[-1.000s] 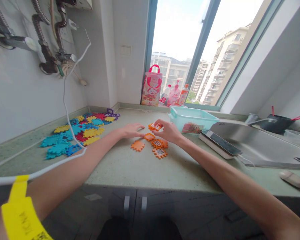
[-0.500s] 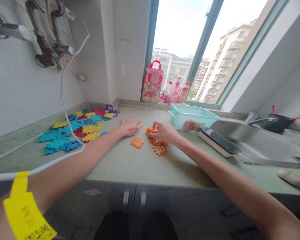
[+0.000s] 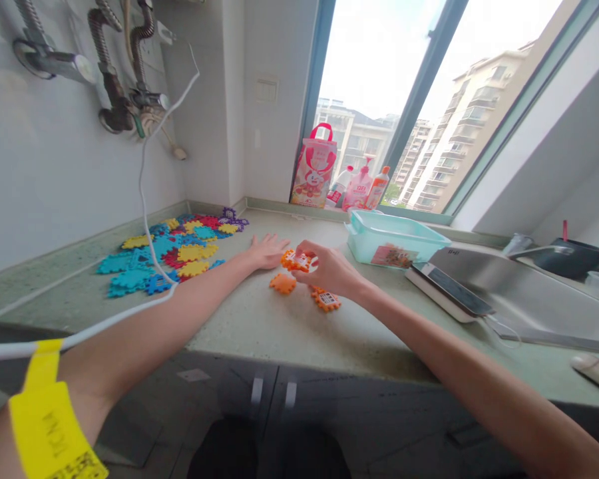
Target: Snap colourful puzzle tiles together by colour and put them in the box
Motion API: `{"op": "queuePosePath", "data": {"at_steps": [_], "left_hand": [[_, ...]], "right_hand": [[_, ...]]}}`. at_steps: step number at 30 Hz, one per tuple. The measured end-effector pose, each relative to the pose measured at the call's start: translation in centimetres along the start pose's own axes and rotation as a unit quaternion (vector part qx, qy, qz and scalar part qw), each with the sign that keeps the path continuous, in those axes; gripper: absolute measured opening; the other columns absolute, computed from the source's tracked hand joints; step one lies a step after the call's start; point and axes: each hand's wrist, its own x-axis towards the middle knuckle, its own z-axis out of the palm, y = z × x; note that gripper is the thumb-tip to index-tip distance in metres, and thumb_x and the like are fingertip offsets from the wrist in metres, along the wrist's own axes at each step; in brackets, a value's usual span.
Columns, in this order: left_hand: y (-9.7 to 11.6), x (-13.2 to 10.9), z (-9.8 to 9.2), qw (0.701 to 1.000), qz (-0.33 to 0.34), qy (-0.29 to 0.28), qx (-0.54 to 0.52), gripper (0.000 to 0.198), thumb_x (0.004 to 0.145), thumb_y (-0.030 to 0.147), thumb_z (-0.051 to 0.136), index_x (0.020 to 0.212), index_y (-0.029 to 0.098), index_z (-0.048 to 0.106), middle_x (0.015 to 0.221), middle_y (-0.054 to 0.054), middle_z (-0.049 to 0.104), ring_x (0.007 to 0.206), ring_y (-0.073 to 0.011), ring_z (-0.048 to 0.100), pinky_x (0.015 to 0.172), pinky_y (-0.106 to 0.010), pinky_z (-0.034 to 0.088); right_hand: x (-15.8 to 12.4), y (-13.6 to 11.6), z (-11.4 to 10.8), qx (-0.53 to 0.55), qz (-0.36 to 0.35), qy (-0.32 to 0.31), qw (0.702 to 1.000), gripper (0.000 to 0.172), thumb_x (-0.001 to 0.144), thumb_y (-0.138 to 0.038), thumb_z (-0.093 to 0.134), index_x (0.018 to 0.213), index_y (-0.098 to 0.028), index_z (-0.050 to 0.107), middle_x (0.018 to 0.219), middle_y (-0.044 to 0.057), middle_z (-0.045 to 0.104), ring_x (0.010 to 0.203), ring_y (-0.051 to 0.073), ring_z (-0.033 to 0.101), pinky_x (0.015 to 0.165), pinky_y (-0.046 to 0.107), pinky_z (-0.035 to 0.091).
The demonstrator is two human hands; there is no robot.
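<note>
My left hand (image 3: 268, 251) lies flat on the green-grey counter (image 3: 259, 332), fingers spread, holding nothing. In my right hand (image 3: 324, 266) an orange toothed tile (image 3: 297, 260) is pinched between thumb and fingers, just right of the left fingertips. Below it a plain orange tile (image 3: 283, 284) lies on the counter. Further right, partly under the right hand, is another orange piece (image 3: 326, 299) with a white printed pattern. Toothed tiles in blue, yellow, red and purple (image 3: 194, 253) form a loose pile beyond my left forearm.
A mint plastic basket (image 3: 397, 241) stands behind my right hand. Beside the steel sink (image 3: 539, 293) lies a phone (image 3: 454, 290) on a white object. A white cable (image 3: 144, 199) crosses over my left forearm. Bottles (image 3: 358, 189) and a pink bag (image 3: 315, 169) stand by the window.
My right hand has lifted an orange tile and carried it left, over the area by the plain tile. My left hand stays flat. The view has shifted slightly.
</note>
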Motion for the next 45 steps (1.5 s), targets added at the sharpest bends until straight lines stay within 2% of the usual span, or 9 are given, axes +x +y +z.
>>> {"op": "queuePosePath", "data": {"at_steps": [4,8,12,16,20,23,29,36,45], "left_hand": [[-0.2,0.3,0.1,0.999,-0.007,0.025,-0.019,0.063,0.105,0.054,0.023,0.163,0.034,0.039,0.174,-0.009,0.029,0.161,-0.0330,0.022,0.125,-0.070,0.015],[-0.4,0.6,0.2,0.999,-0.003,0.039,-0.020,0.062,0.105,0.053,0.022,0.161,0.035,0.043,0.172,-0.009,0.034,0.159,-0.0318,0.027,0.124,-0.070,0.017],[-0.5,0.6,0.2,0.999,-0.001,0.038,-0.014,0.063,0.105,0.054,0.022,0.161,0.035,0.041,0.171,-0.009,0.034,0.159,-0.0324,0.027,0.123,-0.072,0.018],[-0.5,0.6,0.2,0.999,-0.002,0.035,-0.016,0.063,0.105,0.055,0.020,0.160,0.035,0.042,0.171,-0.009,0.034,0.159,-0.0318,0.028,0.124,-0.069,0.019],[-0.7,0.6,0.2,0.999,-0.007,0.029,-0.020,0.065,0.105,0.059,0.018,0.162,0.036,0.040,0.173,-0.008,0.031,0.160,-0.0327,0.026,0.125,-0.068,0.017],[-0.9,0.6,0.2,1.000,-0.001,0.026,-0.018,0.068,0.104,0.060,0.017,0.163,0.036,0.039,0.173,-0.009,0.031,0.160,-0.0337,0.026,0.125,-0.067,0.016],[-1.0,0.7,0.1,1.000,0.002,0.021,-0.011,0.069,0.103,0.062,0.017,0.164,0.036,0.038,0.173,-0.010,0.030,0.161,-0.0325,0.024,0.126,-0.066,0.016],[-0.9,0.8,0.2,1.000,0.000,0.021,-0.007,0.072,0.102,0.066,0.016,0.164,0.036,0.039,0.173,-0.008,0.030,0.160,-0.0345,0.024,0.125,-0.067,0.017],[-1.0,0.7,0.1,1.000,0.009,0.022,-0.009,0.079,0.100,0.074,0.015,0.163,0.034,0.040,0.173,-0.011,0.031,0.160,-0.0347,0.025,0.125,-0.066,0.017]], "right_hand": [[-0.8,-2.4,1.4,-0.033,-0.055,-0.062,0.996,0.038,0.085,-0.038,0.075,0.120,-0.027,0.065,0.094,0.002,0.075,0.080,0.020,0.066,0.074,0.028,0.041],[-1.0,-2.4,2.2,-0.078,-0.067,-0.059,0.993,0.048,0.090,-0.048,0.072,0.131,-0.025,0.062,0.096,0.007,0.075,0.087,0.024,0.067,0.078,0.030,0.041],[-0.7,-2.2,2.4,-0.093,-0.085,-0.058,0.990,0.047,0.086,-0.040,0.074,0.129,-0.025,0.063,0.096,0.006,0.074,0.086,0.023,0.067,0.078,0.031,0.042],[-0.3,-1.2,0.4,-0.069,-0.122,-0.049,0.989,0.039,0.078,-0.033,0.078,0.114,-0.023,0.065,0.094,0.004,0.073,0.086,0.022,0.065,0.080,0.032,0.044],[-0.8,2.1,-3.9,0.029,-0.130,-0.017,0.991,0.036,0.080,-0.029,0.075,0.113,-0.022,0.064,0.105,0.004,0.074,0.090,0.018,0.066,0.088,0.032,0.049],[-1.6,4.6,-6.0,0.072,-0.108,-0.045,0.990,0.034,0.080,-0.032,0.075,0.111,-0.022,0.065,0.109,0.004,0.073,0.097,0.020,0.067,0.094,0.035,0.051],[-1.9,5.6,-5.4,0.103,-0.081,-0.162,0.978,0.041,0.077,-0.028,0.075,0.116,-0.022,0.067,0.114,0.004,0.075,0.105,0.023,0.068,0.101,0.038,0.050],[-1.9,5.3,-5.0,0.088,-0.078,-0.192,0.974,0.041,0.080,-0.029,0.073,0.120,-0.023,0.064,0.118,0.003,0.074,0.103,0.021,0.067,0.094,0.031,0.050],[-2.0,5.8,-6.2,0.008,-0.013,-0.127,0.992,0.041,0.078,-0.031,0.076,0.116,-0.024,0.063,0.090,-0.002,0.072,0.075,0.016,0.059,0.073,0.028,0.046]]}}
